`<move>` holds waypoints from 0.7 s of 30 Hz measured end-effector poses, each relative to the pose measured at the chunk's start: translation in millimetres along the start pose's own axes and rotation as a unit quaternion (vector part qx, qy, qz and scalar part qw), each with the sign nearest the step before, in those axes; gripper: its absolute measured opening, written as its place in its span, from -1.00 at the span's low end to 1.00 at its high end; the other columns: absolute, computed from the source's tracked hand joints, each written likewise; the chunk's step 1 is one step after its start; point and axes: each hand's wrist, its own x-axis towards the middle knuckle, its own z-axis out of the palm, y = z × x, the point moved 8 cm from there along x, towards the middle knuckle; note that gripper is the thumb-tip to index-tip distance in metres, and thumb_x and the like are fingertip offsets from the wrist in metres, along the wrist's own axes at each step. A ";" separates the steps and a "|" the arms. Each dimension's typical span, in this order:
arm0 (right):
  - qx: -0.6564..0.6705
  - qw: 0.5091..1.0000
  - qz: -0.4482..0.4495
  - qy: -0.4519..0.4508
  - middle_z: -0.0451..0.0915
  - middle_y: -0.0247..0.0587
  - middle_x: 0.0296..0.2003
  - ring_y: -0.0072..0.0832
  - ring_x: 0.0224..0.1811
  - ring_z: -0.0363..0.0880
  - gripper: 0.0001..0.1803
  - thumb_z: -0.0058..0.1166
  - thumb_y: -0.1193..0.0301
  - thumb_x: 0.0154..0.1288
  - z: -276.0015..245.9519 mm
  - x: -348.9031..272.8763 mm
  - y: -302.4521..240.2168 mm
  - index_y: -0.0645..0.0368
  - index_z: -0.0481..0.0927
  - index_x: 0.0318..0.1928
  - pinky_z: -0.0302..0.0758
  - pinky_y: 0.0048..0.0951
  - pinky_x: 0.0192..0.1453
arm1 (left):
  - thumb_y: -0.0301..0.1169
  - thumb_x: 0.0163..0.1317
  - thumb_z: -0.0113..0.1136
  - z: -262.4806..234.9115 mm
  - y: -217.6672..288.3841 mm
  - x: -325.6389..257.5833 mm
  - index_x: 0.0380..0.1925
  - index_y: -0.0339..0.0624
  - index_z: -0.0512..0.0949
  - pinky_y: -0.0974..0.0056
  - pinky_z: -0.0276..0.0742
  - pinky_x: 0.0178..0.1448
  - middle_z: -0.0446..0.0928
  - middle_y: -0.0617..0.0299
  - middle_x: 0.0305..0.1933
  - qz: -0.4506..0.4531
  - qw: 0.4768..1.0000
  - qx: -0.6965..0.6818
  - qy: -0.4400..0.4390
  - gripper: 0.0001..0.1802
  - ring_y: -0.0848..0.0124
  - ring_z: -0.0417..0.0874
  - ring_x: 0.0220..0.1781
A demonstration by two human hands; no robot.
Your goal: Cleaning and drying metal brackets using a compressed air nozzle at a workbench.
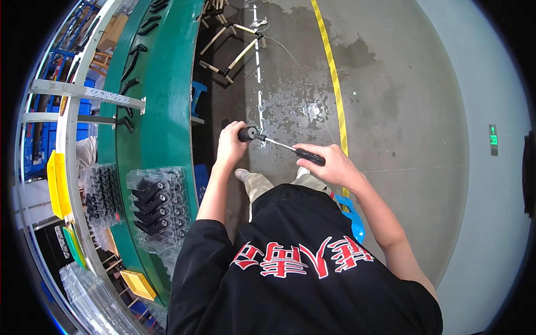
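Rm: wet-patched grey floor [402,123], yellow-striped tape [337,100]. L side: long green table [167,123]; clear plastic tray [178,223] spaces black angled parts [149,206], prob. vs. scratches. Over floor, R hand [329,163] fingers grip black-handled, metal-shafted tool [310,157], tip at black cylindrical part [247,134] gripped by L hand [230,146] fingers, prob. for steadiness.

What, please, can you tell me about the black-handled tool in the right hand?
The black-handled tool has a chunky, plastic-looking handle and a thin, silvery, metal-looking shaft. The right hand grips the handle; its shaft points left, toward the black part in the left hand. Whether its tip touches that part is unclear.
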 end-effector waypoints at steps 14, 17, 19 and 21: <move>-0.009 0.998 0.041 -0.038 0.56 -0.31 -0.58 -0.55 -0.61 0.28 -0.60 0.25 0.25 0.25 8.3 13.1 -0.5 0.12 0.68 0.07 0.28 -0.49 -0.47 | -0.66 -0.28 0.26 -12.6 -5.4 -6.5 -0.38 -0.18 0.52 0.12 0.46 -0.08 0.51 0.14 -0.39 0.053 0.994 0.096 0.005 -0.66 0.07 0.52 -0.33; -0.012 0.998 0.056 -0.040 0.57 -0.30 -0.57 -0.55 -0.60 0.29 -0.59 0.25 0.24 0.26 10.0 16.2 0.0 0.13 0.68 0.07 0.30 -0.49 -0.45 | -0.66 -0.28 0.26 -13.2 -8.2 -5.9 -0.37 -0.18 0.52 0.12 0.46 -0.07 0.51 0.14 -0.38 0.044 0.994 0.099 -0.001 -0.65 0.07 0.52 -0.32; -0.005 0.997 0.067 -0.035 0.59 -0.29 -0.55 -0.54 -0.58 0.31 -0.58 0.24 0.23 0.26 10.5 18.1 1.4 0.13 0.68 0.07 0.32 -0.48 -0.43 | -0.64 -0.28 0.27 -13.5 -13.2 -5.0 -0.36 -0.17 0.52 0.13 0.47 -0.07 0.51 0.14 -0.38 0.026 0.995 0.101 -0.011 -0.65 0.07 0.53 -0.30; -0.002 0.997 0.072 -0.032 0.59 -0.29 -0.54 -0.54 -0.57 0.32 -0.58 0.24 0.22 0.26 10.0 19.3 1.9 0.14 0.68 0.08 0.32 -0.47 -0.42 | -0.64 -0.28 0.28 -13.3 -15.7 -4.3 -0.36 -0.17 0.52 0.13 0.47 -0.07 0.51 0.14 -0.38 0.017 0.995 0.102 -0.015 -0.65 0.08 0.53 -0.29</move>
